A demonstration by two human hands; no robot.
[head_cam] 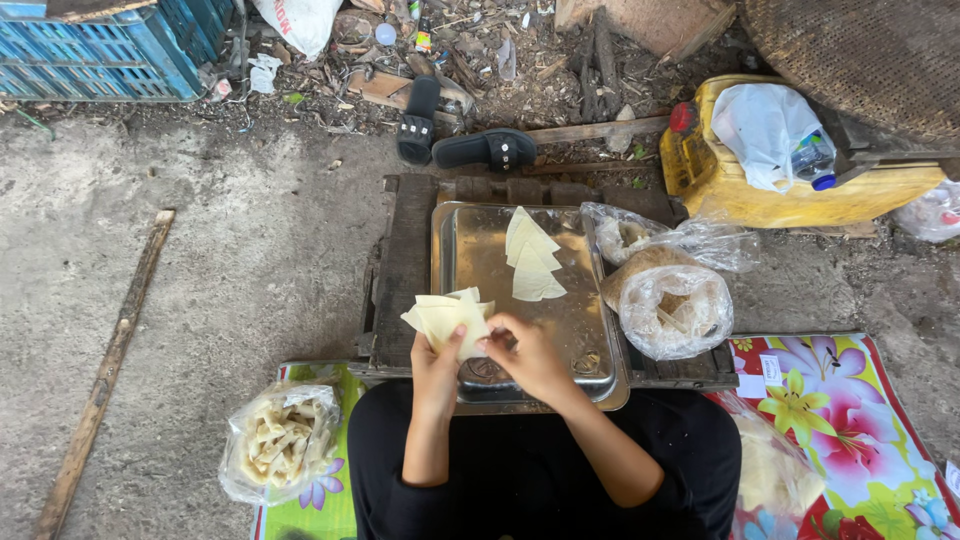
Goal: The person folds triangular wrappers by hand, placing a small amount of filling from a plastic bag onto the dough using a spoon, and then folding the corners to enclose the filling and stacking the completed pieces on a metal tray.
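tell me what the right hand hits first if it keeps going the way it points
Probably the stack of wrappers: the right hand points left toward it, and its fingers already seem to touch the stack's edge, which the left hand holds above the tray.

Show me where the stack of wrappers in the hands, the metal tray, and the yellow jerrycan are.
stack of wrappers [445, 318], head view, middle of top sheet.
metal tray [470, 250], head view, bare left part.
yellow jerrycan [720, 185], head view, its yellow side.

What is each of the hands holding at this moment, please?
Left hand: closed on a stack of pale dough sheets.
Right hand: fingers pinching the same stack's edge.
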